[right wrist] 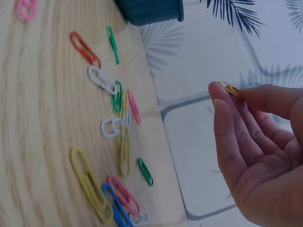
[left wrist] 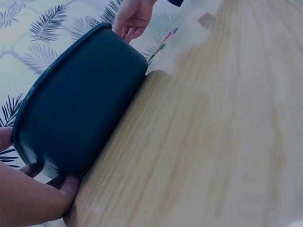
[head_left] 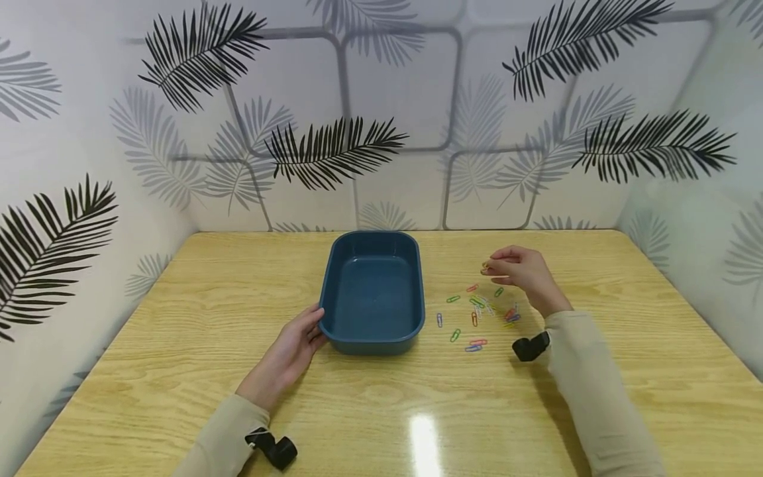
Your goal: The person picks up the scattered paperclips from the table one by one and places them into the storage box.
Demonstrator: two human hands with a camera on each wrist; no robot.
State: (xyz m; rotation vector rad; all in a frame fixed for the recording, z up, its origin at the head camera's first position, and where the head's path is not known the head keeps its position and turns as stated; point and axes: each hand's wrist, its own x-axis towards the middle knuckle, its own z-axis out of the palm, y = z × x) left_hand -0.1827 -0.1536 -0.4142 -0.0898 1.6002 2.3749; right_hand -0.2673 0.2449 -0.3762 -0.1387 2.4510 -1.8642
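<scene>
My right hand (head_left: 524, 273) is raised over the right part of the table and pinches a yellow paper clip (right wrist: 230, 89) between thumb and fingertip. Loose paper clips (head_left: 474, 318) in red, pink, green, white, yellow and blue lie scattered on the wood below it. A dark blue plastic bin (head_left: 375, 298) stands left of them with nothing inside. At the bin's near left corner, my left hand (head_left: 292, 348) holds on, thumb by the rim and fingers lower along the wall. The left wrist view shows those fingers (left wrist: 38, 198) at the bin's lower edge.
Both stand on a light wood-grain table (head_left: 208, 318). A pale wall (head_left: 393, 93) with leaf prints rises behind its back edge and along both sides. Black wrist cameras (head_left: 530, 346) are strapped to both sleeves. Light glares off the table near the front.
</scene>
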